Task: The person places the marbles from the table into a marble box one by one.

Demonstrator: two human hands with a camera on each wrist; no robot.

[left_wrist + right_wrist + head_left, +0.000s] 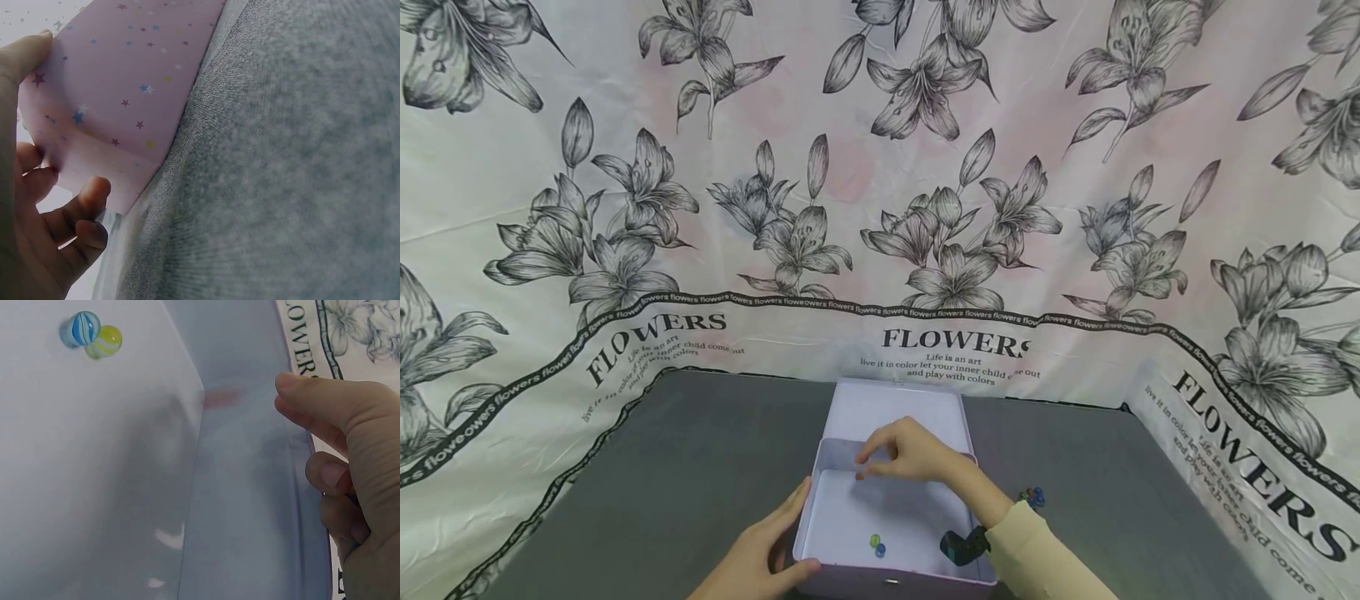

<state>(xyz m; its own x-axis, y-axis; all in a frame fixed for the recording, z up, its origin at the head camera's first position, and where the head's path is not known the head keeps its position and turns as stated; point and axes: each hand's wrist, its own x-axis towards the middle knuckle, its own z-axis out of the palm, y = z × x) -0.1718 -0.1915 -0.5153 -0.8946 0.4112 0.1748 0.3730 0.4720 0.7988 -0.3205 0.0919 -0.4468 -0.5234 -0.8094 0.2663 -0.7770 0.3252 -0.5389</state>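
An open lilac box [842,533], printed outside with small stars [125,81], stands on the grey table. My left hand [767,546] grips its near left corner, thumb at the front and fingers along the side. Inside lie a yellow-green marble [107,341] and a blue-striped marble [85,328], touching each other. Above the box's far part is my right hand [910,454], thumb and index finger close together with nothing visible between them. A blurred reddish thing [224,397] shows against the inner wall, below those fingertips; its kind is unclear.
The box's lid [895,408] lies folded back behind it. Several coloured marbles [1032,497] sit on the grey table [700,467] to the right, beside my right forearm. A black wrist device [964,547] hangs over the box. Flower-printed cloth [955,250] encloses the table.
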